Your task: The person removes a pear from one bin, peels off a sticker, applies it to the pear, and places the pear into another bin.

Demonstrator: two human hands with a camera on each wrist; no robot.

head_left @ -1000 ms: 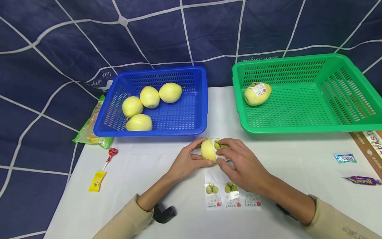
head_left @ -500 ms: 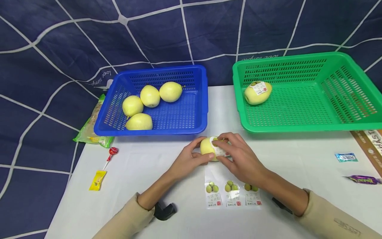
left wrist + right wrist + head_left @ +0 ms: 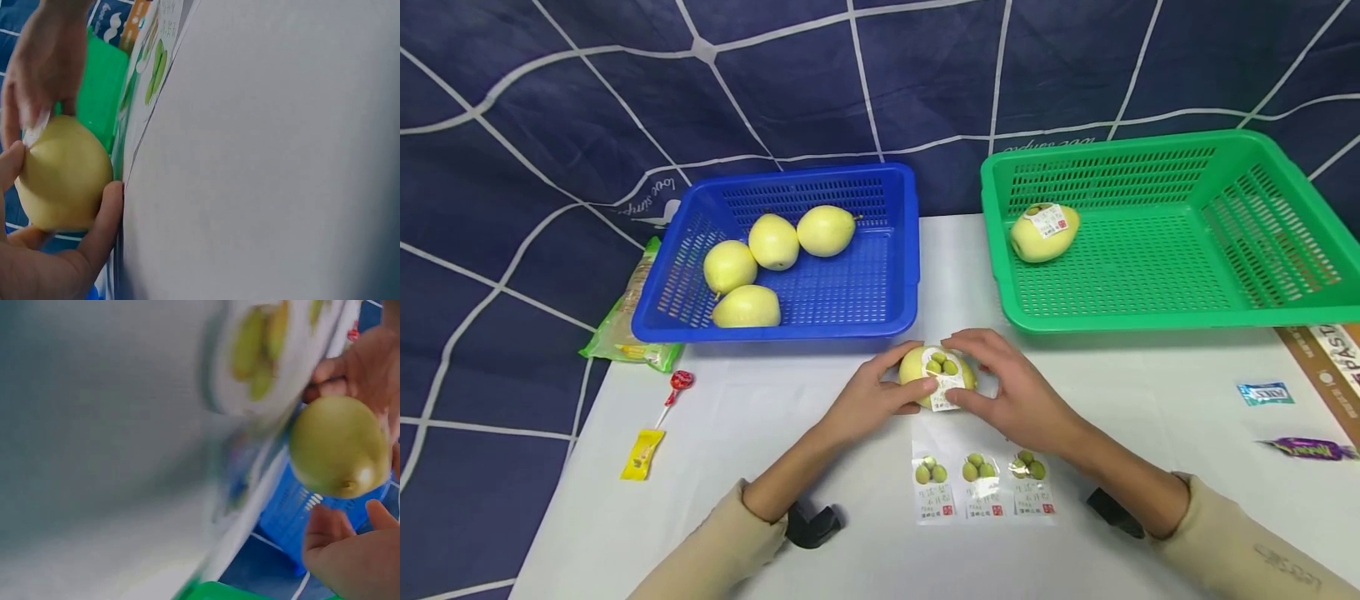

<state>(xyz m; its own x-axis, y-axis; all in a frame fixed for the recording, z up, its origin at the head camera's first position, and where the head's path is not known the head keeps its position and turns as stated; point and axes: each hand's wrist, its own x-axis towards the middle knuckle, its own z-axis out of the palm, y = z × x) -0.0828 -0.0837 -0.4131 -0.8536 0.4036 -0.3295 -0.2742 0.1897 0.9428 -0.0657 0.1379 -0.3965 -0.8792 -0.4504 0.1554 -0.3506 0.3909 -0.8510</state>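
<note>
White table [image 3: 760, 408], left hand [image 3: 874, 400] gripping a yellow pear [image 3: 65, 178], right hand [image 3: 1018, 398] relaxed, thumb touching the pear's sticker [image 3: 943, 380].

Beige cloth on both arms: L sleeve [image 3: 707, 546], near left, and R sleeve [image 3: 1240, 537], near right, w/ cuffs [image 3: 758, 517] bunched in soft folds. Dk. lettering [image 3: 1288, 567] runs along the R sleeve, too sm. to read for certain. L hand [image 3: 868, 400] and R hand [image 3: 1015, 396] are bare. A blk. angular piece [image 3: 812, 527] shows beside the left cuff; a 2nd blk. piece [image 3: 1112, 512], partly hidden, shows under the right forearm [image 3: 1131, 479].
</note>
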